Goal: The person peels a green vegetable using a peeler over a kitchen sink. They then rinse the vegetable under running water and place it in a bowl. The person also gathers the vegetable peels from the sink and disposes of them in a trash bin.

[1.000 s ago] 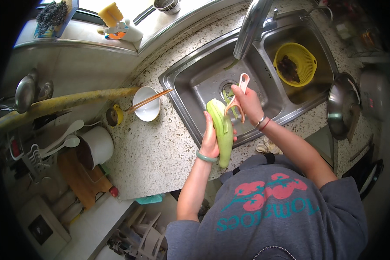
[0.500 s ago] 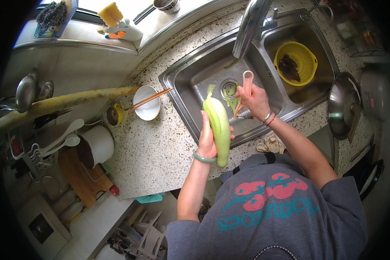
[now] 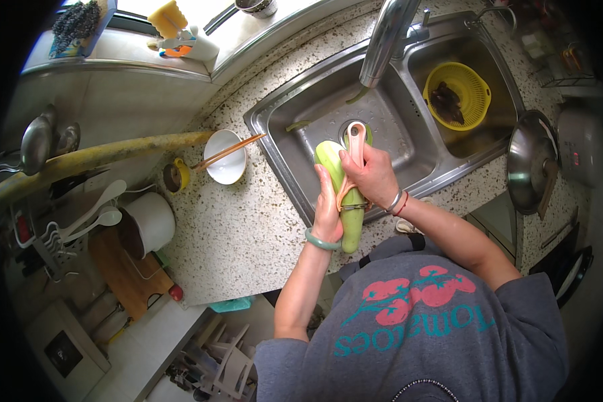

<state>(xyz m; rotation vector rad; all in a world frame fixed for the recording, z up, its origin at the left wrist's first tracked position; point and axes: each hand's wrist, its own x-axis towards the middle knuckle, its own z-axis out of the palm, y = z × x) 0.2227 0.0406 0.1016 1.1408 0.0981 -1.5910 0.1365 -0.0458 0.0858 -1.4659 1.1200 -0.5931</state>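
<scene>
A long pale green gourd (image 3: 352, 234) lies in my left hand (image 3: 326, 213), which is wrapped round its side at the sink's near edge. My right hand (image 3: 374, 177) grips the handle of a pink peeler (image 3: 356, 142). The peeler's head rests on the gourd's skin near its lower half. Toward its far end the gourd is lighter, peeled flesh. One strip of peel (image 3: 297, 125) sits on the left wall of the steel sink (image 3: 390, 114), and another hangs below the faucet (image 3: 380, 57).
A yellow colander (image 3: 474, 100) with dark items stands in the right basin. Left of the sink is a white bowl (image 3: 225, 171) with chopsticks (image 3: 238, 149) across it. A lidded pan (image 3: 532, 164) lies at the right, and a white pot (image 3: 153, 224) at the far left.
The peeler has come from over the sink onto the gourd, and my right hand has moved left and nearer. A peel strip now shows on the sink's left wall.
</scene>
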